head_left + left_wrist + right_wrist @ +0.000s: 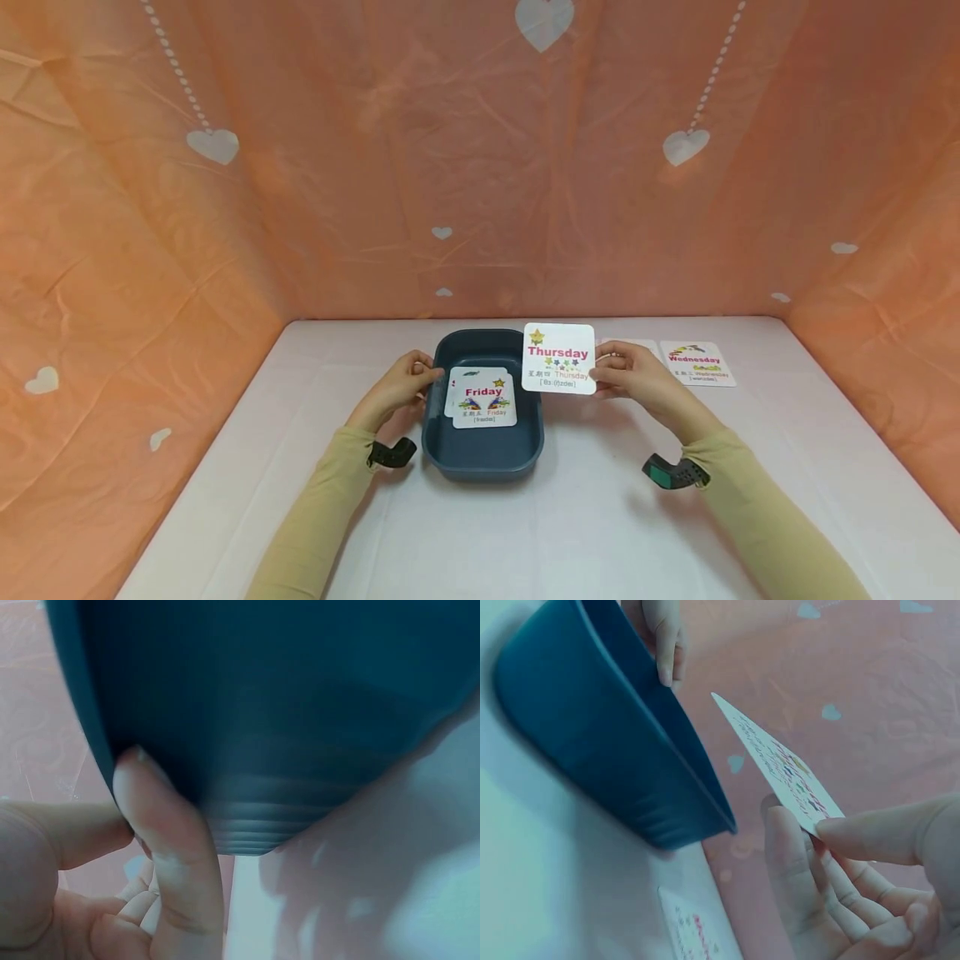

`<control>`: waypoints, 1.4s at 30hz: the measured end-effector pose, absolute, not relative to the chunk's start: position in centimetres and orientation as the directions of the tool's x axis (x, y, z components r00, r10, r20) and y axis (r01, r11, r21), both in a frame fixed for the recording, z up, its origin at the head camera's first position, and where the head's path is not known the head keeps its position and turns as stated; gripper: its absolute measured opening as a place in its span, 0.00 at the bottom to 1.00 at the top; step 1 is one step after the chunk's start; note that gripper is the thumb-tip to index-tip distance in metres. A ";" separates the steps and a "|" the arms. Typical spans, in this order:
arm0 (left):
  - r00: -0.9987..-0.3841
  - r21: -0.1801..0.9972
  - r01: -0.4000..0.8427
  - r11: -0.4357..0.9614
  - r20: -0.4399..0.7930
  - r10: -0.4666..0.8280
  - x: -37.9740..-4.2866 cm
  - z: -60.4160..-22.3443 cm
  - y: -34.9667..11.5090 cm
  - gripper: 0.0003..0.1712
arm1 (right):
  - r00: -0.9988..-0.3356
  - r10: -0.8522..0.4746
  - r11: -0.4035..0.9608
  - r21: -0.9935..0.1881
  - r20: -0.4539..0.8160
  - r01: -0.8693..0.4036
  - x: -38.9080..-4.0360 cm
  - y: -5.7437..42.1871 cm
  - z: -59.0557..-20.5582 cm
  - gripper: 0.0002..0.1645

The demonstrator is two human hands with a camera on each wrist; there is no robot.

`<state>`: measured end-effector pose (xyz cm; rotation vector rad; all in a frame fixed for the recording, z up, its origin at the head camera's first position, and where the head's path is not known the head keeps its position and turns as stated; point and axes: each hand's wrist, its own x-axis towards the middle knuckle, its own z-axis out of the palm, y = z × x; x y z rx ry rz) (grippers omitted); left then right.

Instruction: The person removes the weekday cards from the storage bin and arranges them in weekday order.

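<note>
Two pinches | my right hand: Thursday card, by edge, near right rim of tray | left hand: tray's left rim (should steady it) | I'd keep card clear of rim.

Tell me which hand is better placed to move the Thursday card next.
Probably the right hand: it pinches the Thursday card by one edge, clear of the blue tub, while the left hand is busy holding the tub's rim.

The person's bare left hand pinches the edge of a dark teal, stripe-ribbed container, with a whitish flat surface below and a pinkish backdrop behind.
</note>
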<state>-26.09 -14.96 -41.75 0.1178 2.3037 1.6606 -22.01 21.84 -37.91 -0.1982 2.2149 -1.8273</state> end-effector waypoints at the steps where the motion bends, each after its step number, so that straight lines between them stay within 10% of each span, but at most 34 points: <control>1: -0.953 0.936 -0.101 0.337 -0.188 0.238 -26.1 -41.7 -15.0 0.13 | -0.957 -0.267 0.198 -0.978 -0.117 0.064 -21.9 22.1 -38.0 0.24; 42: -0.946 0.949 -0.107 0.298 -0.190 0.264 -25.7 -41.6 -15.0 0.11 | -0.925 -0.256 0.203 -0.951 -0.280 0.232 -19.9 25.2 -43.2 0.19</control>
